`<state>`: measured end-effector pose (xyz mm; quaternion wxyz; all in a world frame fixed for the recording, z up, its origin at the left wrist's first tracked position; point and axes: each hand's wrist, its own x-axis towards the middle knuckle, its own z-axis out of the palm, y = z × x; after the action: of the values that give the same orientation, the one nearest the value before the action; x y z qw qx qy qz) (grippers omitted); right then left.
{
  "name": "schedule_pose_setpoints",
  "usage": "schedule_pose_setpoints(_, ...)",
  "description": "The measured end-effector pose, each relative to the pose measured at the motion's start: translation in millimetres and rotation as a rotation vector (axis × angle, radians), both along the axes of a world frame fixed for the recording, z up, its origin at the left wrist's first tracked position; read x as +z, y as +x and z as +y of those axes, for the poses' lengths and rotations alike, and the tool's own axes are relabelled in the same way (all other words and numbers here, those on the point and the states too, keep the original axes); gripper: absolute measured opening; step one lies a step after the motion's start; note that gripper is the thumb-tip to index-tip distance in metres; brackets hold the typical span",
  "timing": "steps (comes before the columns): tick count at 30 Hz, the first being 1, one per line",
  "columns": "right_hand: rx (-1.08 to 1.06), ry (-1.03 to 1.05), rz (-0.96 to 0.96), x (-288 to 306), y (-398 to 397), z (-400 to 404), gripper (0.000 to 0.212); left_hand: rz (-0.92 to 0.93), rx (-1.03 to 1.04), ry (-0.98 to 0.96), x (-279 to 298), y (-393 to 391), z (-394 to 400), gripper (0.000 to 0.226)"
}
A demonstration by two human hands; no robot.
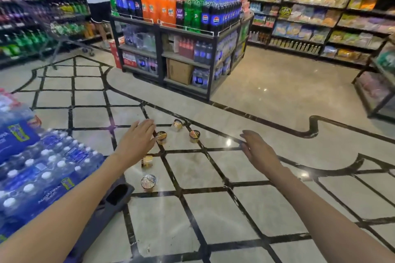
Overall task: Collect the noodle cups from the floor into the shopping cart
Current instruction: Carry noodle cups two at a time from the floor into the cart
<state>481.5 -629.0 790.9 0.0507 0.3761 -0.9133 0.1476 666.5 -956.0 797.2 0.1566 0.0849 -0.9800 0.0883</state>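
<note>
Supermarket aisle, view down over both outstretched arms. Left hand (139,140) reaches forward, fingers straight and spread, holding nothing, just above noodle cups. Right hand (259,151) likewise extended, fingers relaxed, holding nothing, apart from cups. Five noodle cups on floor (245,209): one (161,137) by left fingertips, one (177,125) tipped beyond it, one (194,136) upright to right, one (147,161) under left wrist, one (148,181) nearest. Shopping cart (64,36) far left, blurred. Bottled water packs (42,168) at left. Soda display (177,28) ahead.

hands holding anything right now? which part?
Nothing held. Left hand and right hand are open above the floor; the noodle cups lie untouched.
</note>
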Motion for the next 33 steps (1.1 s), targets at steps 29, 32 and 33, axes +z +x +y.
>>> schedule_pose_setpoints(29,-0.021,0.207,-0.276,-128.3,-476.3,-331.5,0.049,-0.132,0.111,0.085,-118.8,-471.8,-337.6,0.041)
schedule_pose_setpoints(32,-0.006,0.238,-0.315,-151.1,-530.4,-359.5,0.049,-0.154,0.129,0.099,-138.5,-526.4,-364.9,0.043)
schedule_pose_setpoints(33,0.004,0.247,-0.317,-160.0,-549.2,-368.6,0.049,-0.149,0.125,0.102,-143.8,-545.9,-372.5,0.045)
